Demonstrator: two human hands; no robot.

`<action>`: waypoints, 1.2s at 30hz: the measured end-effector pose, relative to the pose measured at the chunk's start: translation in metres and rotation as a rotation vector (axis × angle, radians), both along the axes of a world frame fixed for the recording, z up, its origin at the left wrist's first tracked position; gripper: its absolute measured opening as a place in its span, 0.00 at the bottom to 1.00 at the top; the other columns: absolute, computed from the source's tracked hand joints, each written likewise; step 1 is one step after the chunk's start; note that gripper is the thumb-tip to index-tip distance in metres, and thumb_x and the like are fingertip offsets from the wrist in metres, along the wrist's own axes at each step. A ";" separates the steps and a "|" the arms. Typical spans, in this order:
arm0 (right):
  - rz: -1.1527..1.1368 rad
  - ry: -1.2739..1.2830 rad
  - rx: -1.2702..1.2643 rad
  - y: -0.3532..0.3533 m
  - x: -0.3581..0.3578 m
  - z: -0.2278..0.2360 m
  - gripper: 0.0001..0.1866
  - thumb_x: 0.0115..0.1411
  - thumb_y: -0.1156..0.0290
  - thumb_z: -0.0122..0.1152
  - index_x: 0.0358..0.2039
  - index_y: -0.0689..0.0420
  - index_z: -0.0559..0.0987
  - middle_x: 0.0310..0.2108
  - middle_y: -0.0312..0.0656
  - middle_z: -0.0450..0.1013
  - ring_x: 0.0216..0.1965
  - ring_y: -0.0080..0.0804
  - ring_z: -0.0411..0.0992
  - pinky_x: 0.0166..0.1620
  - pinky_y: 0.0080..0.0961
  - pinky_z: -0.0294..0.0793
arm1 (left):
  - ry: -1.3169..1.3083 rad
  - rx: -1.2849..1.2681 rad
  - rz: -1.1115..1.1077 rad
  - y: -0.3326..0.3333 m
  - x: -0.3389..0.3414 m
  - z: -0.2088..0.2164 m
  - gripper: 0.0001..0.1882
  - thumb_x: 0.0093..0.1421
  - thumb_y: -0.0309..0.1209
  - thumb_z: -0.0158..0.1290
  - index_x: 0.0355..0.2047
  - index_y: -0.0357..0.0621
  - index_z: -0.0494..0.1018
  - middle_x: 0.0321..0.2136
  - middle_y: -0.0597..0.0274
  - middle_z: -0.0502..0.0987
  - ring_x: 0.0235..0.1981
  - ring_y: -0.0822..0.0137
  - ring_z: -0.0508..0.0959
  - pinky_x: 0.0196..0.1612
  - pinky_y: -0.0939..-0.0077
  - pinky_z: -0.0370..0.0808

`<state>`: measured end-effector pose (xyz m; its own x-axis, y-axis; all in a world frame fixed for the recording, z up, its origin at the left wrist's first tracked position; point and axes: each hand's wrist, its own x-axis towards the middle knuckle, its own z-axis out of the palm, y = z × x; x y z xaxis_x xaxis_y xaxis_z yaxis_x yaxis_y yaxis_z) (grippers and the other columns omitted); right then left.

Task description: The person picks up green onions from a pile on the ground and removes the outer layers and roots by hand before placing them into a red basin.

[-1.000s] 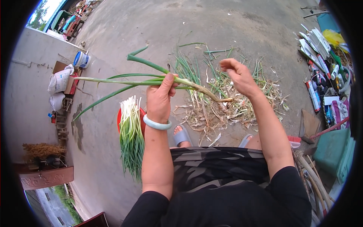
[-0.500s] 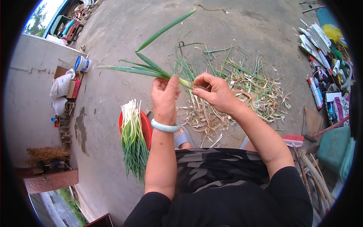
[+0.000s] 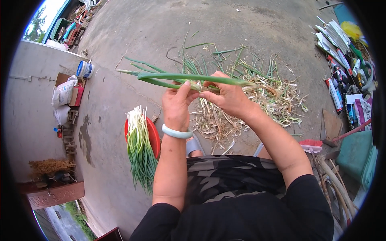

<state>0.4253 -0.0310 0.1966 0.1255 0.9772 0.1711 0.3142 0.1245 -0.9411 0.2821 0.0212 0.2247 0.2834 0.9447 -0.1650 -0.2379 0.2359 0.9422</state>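
Note:
My left hand [image 3: 177, 103], with a pale bangle [image 3: 177, 132] on the wrist, is closed round a green onion [image 3: 155, 75] near its pale stem. Fingers pinched, my right hand [image 3: 228, 97] grips the stem just beside the left thumb. One long green leaf lies bent across and over my right fingers, its withered tip pointing right. The root end is hidden by my hands. Below and left of my hands, a bundle of cleaned green onions [image 3: 138, 148] lies across a red basin [image 3: 153, 138], white ends up and green tops hanging over the edge.
A wide heap of onion peelings and loose stalks [image 3: 277, 98] covers the concrete floor [image 3: 201, 20] beyond my hands. A pink broom [image 3: 311, 145], a teal bin [image 3: 354, 154] and sticks [image 3: 337, 186] stand at right. Sacks [image 3: 63, 92] and a bucket [image 3: 85, 69] line the left wall.
The long leaf that pointed up and away is now folded over to the right, across my right hand. The stem lies more level, and my hands have come closer together.

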 end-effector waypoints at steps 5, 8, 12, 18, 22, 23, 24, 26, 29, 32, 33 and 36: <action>-0.087 -0.040 0.189 0.004 -0.005 -0.001 0.09 0.49 0.67 0.60 0.26 0.60 0.73 0.26 0.44 0.67 0.29 0.39 0.67 0.32 0.29 0.66 | 0.019 0.054 -0.064 -0.003 -0.001 -0.007 0.07 0.57 0.26 0.46 0.36 0.37 0.69 0.29 0.59 0.74 0.29 0.70 0.76 0.32 0.79 0.74; -0.046 0.094 0.102 0.006 0.000 -0.006 0.08 0.50 0.68 0.58 0.26 0.60 0.74 0.26 0.41 0.67 0.29 0.33 0.68 0.33 0.26 0.67 | 0.037 0.029 -0.081 -0.004 0.002 -0.005 0.09 0.56 0.25 0.47 0.37 0.36 0.68 0.30 0.58 0.74 0.29 0.70 0.76 0.33 0.80 0.74; -0.015 0.295 -0.004 0.012 -0.001 -0.014 0.08 0.53 0.69 0.56 0.26 0.62 0.74 0.24 0.36 0.68 0.26 0.22 0.65 0.30 0.20 0.65 | 0.068 0.041 -0.051 -0.004 -0.001 -0.006 0.11 0.56 0.24 0.49 0.39 0.34 0.67 0.31 0.57 0.74 0.30 0.69 0.76 0.32 0.82 0.75; -0.097 0.350 -0.099 0.015 -0.007 -0.014 0.10 0.53 0.69 0.55 0.24 0.64 0.74 0.22 0.39 0.69 0.23 0.22 0.65 0.27 0.21 0.64 | 0.263 0.114 -0.022 -0.006 0.003 -0.001 0.13 0.56 0.25 0.49 0.41 0.32 0.66 0.31 0.56 0.74 0.30 0.70 0.76 0.30 0.84 0.75; -0.209 0.160 0.044 0.017 -0.007 -0.016 0.11 0.52 0.69 0.55 0.25 0.66 0.73 0.22 0.44 0.70 0.22 0.28 0.67 0.27 0.26 0.65 | 0.280 0.111 -0.022 -0.007 0.006 -0.002 0.14 0.55 0.25 0.50 0.42 0.32 0.66 0.32 0.55 0.74 0.29 0.70 0.76 0.31 0.82 0.75; -0.250 0.080 0.128 0.019 -0.005 -0.018 0.11 0.52 0.69 0.55 0.25 0.66 0.73 0.22 0.44 0.69 0.22 0.27 0.67 0.26 0.26 0.65 | 0.261 0.114 0.005 -0.008 0.007 -0.003 0.14 0.55 0.25 0.49 0.42 0.32 0.66 0.32 0.55 0.74 0.29 0.69 0.76 0.32 0.81 0.75; -0.252 0.080 0.126 0.019 -0.004 -0.015 0.11 0.52 0.69 0.55 0.25 0.66 0.73 0.22 0.44 0.69 0.22 0.27 0.67 0.26 0.26 0.65 | 0.243 0.116 0.032 -0.010 0.007 -0.003 0.14 0.56 0.25 0.49 0.42 0.32 0.66 0.32 0.54 0.74 0.29 0.69 0.76 0.33 0.80 0.75; -0.202 0.351 -0.097 0.021 0.001 -0.008 0.10 0.54 0.69 0.54 0.25 0.64 0.73 0.23 0.41 0.70 0.24 0.22 0.67 0.27 0.24 0.66 | 0.225 0.124 0.048 -0.009 0.005 -0.001 0.15 0.56 0.25 0.49 0.43 0.33 0.65 0.32 0.53 0.74 0.30 0.68 0.76 0.34 0.80 0.75; -0.205 0.937 -0.136 0.028 0.014 -0.026 0.09 0.57 0.68 0.53 0.26 0.61 0.73 0.24 0.36 0.69 0.27 0.18 0.66 0.28 0.21 0.65 | 0.155 0.162 0.060 -0.010 0.009 0.002 0.14 0.57 0.27 0.48 0.43 0.34 0.64 0.34 0.53 0.73 0.31 0.68 0.75 0.35 0.80 0.74; -0.236 0.927 -0.120 0.028 0.016 -0.017 0.07 0.58 0.67 0.53 0.28 0.57 0.73 0.24 0.32 0.69 0.27 0.16 0.65 0.30 0.18 0.65 | 0.140 0.186 0.120 -0.009 0.006 0.005 0.10 0.59 0.27 0.45 0.39 0.36 0.64 0.33 0.55 0.72 0.33 0.69 0.74 0.36 0.79 0.74; -0.271 0.827 -0.139 0.027 0.018 -0.016 0.07 0.58 0.66 0.53 0.27 0.56 0.73 0.24 0.30 0.68 0.26 0.16 0.64 0.30 0.16 0.65 | 0.136 0.185 0.117 -0.009 0.007 0.003 0.10 0.59 0.27 0.45 0.39 0.36 0.64 0.33 0.55 0.72 0.33 0.69 0.74 0.36 0.79 0.74; -0.199 0.854 -0.093 0.025 0.013 -0.011 0.07 0.58 0.66 0.53 0.28 0.56 0.74 0.23 0.30 0.68 0.23 0.14 0.63 0.27 0.14 0.62 | 0.139 0.218 0.127 -0.008 0.008 -0.002 0.10 0.58 0.27 0.47 0.39 0.36 0.65 0.32 0.57 0.72 0.32 0.70 0.74 0.35 0.81 0.72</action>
